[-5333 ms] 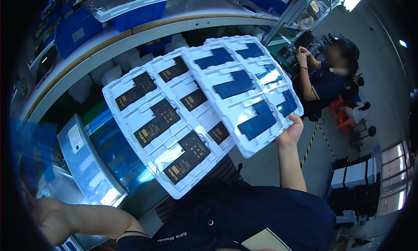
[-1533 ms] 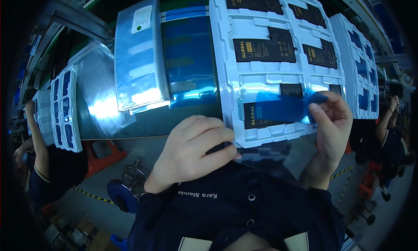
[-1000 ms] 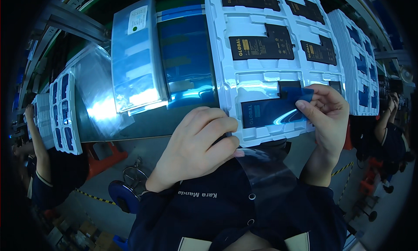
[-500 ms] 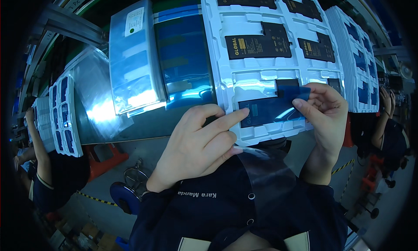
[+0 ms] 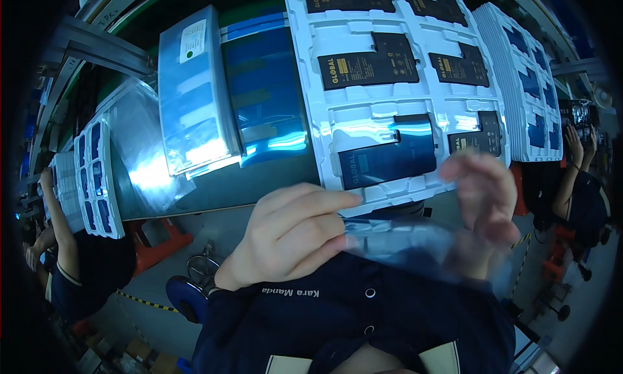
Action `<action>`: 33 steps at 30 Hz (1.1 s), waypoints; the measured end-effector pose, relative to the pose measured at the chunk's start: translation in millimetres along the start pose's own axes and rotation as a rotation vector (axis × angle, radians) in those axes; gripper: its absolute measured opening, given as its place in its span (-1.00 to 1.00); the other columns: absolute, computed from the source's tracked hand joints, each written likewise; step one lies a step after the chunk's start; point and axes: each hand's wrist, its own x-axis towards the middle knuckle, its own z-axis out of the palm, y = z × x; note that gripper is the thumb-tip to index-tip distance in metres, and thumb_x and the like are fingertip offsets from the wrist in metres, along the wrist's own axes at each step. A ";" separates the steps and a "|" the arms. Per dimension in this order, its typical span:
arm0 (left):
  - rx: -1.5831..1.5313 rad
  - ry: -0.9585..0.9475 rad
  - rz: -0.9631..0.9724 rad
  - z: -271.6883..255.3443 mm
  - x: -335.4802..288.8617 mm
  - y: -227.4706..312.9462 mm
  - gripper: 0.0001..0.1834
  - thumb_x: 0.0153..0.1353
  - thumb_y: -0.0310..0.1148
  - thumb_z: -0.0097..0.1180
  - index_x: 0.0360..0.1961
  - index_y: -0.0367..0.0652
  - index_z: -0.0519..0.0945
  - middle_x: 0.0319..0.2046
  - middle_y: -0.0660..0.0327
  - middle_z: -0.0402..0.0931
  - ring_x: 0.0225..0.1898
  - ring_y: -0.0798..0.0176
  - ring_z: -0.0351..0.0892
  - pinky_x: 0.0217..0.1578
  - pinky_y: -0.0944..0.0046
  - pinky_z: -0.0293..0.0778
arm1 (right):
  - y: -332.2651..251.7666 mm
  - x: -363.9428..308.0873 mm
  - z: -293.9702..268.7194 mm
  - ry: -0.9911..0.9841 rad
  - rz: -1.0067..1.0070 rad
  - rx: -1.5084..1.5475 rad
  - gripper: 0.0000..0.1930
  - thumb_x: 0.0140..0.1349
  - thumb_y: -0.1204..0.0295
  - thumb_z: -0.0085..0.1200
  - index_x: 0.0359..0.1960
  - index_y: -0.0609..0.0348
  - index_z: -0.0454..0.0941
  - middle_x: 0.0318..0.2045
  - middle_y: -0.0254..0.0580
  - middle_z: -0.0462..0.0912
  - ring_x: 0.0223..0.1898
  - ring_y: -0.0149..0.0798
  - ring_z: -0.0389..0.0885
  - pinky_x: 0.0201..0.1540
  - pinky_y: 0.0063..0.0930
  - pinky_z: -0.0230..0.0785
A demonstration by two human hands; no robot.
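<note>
My left hand (image 5: pixel 285 234) is closed, pinching the left end of a clear plastic film strip (image 5: pixel 396 241) between thumb and fingers. The strip stretches rightward in front of my dark shirt. My right hand (image 5: pixel 483 202), smeared by motion, is off the tray's near right corner with its fingers curled but apart; I see nothing held in it. Close by, a black phone battery (image 5: pixel 389 156) with a blue film over it lies in the near left pocket of a white plastic tray (image 5: pixel 363 101). Beside it, another battery (image 5: pixel 477 140) sits in the near right pocket.
Further batteries (image 5: pixel 370 62) fill the tray's other pockets. Left of it lie blue film sheets (image 5: pixel 266 95), a stack of bagged sheets (image 5: pixel 195 101) and loose clear plastic (image 5: pixel 139 147). Stacked trays (image 5: pixel 503 82) stand at the right. Co-workers (image 5: pixel 581 192) are at both sides.
My right hand has let go of the blue film's edge and moved down off the battery. The film now lies over the battery. My left hand has drawn back with the clear strip, off the tray.
</note>
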 end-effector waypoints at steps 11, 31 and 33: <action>-0.790 -0.023 -0.449 20.5 52.3 13.0 -0.38 0.26 0.10 -0.13 -0.11 -0.37 0.43 -0.12 -0.05 0.50 -0.04 0.17 0.52 0.05 0.27 0.35 | -5.1 -4.0 -16.1 -0.075 -0.438 -0.390 -0.80 -0.01 0.65 0.11 -0.34 0.17 0.69 -0.22 0.08 0.63 -0.19 -0.03 0.62 -0.24 -0.41 0.46; -0.202 0.058 -0.058 70.1 82.6 16.5 -0.83 -0.12 -0.56 0.38 -0.46 -0.30 0.63 -0.54 0.12 0.60 -0.51 0.24 0.58 -0.50 0.39 0.43 | -9.0 -16.1 -55.2 0.059 0.169 0.362 -0.83 -0.05 0.68 0.24 -0.37 0.38 0.58 -0.33 0.04 0.63 -0.29 -0.28 0.61 -0.21 -0.54 0.43; -0.183 0.092 -0.035 73.3 81.1 16.7 -0.79 -0.15 -0.48 0.42 -0.48 -0.28 0.63 -0.59 0.15 0.57 -0.56 0.25 0.56 -0.56 0.40 0.39 | -11.1 -16.0 -59.3 0.005 0.214 0.364 -0.83 -0.07 0.67 0.25 -0.39 0.36 0.58 -0.34 0.07 0.63 -0.29 -0.23 0.62 -0.22 -0.51 0.44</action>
